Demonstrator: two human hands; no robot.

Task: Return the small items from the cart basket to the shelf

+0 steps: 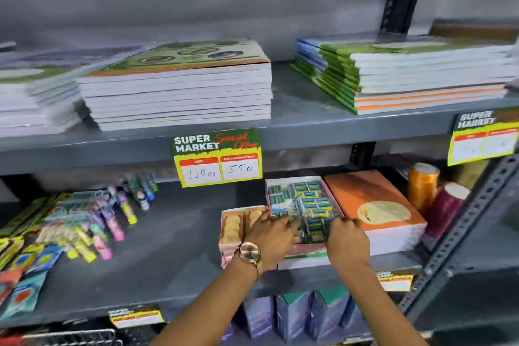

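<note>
Both of my forearms rise from the bottom centre of the frame toward the middle shelf (168, 247). At the lower left edge, a wire corner of the cart basket (84, 336) just shows; I cannot see what is left in it. Further up on the left, loose packets of markers and pens (92, 219) lie spread across the grey shelf.

Moving right, my left hand (273, 239), with a rose-gold watch (250, 253) on its wrist, rests against the near left edge of an open pink box (295, 182) just right of centre. The fingers are curled together onto a clear-wrapped bundle of small blue and green items (311, 226); they may be erasers, but the print is too blurred to read. My right hand (346, 239) pinches the same bundle from its right side, so both hands are closed on it. The bundle sits at the front of the box, on top of more of the same items. A tray of round tan pieces (233, 229) touches the box on its left, and a stack of orange notebooks (376, 211) lies just beside it on the right.

I judge the step in hand to be settling this bundle into its box. Next, I should press it level so nothing spills over the rim, let go with both hands, then reach down to the basket for another item.
</note>
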